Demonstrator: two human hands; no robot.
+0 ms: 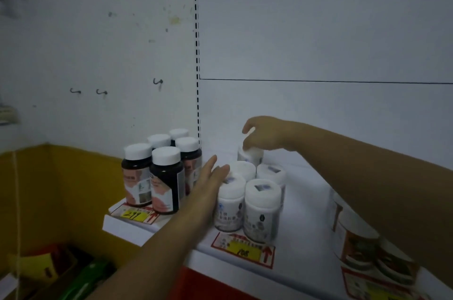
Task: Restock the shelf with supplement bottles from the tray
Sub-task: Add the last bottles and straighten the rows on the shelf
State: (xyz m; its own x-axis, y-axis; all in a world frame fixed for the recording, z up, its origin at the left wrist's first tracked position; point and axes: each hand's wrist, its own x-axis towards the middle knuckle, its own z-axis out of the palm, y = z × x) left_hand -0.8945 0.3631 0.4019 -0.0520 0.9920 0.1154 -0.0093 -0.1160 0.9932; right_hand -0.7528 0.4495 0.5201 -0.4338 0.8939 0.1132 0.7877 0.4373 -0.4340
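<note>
Several white supplement bottles (262, 209) stand grouped on the white shelf (301, 221). My right hand (267, 134) reaches in from the right and grips the cap of the rearmost white bottle (250, 155) from above, fingers curled round it. My left hand (210, 177) lies flat with straight fingers against the left side of the white group, touching a front bottle's cap. Several dark bottles (166, 177) with white caps stand to the left of that hand. No tray is in view.
Price labels (245, 249) sit on the shelf's front edge. Tubs with red-brown labels (362, 248) stand at the right, partly behind my right forearm. A yellow panel (61, 189) and a box of packets (61, 272) are at the lower left.
</note>
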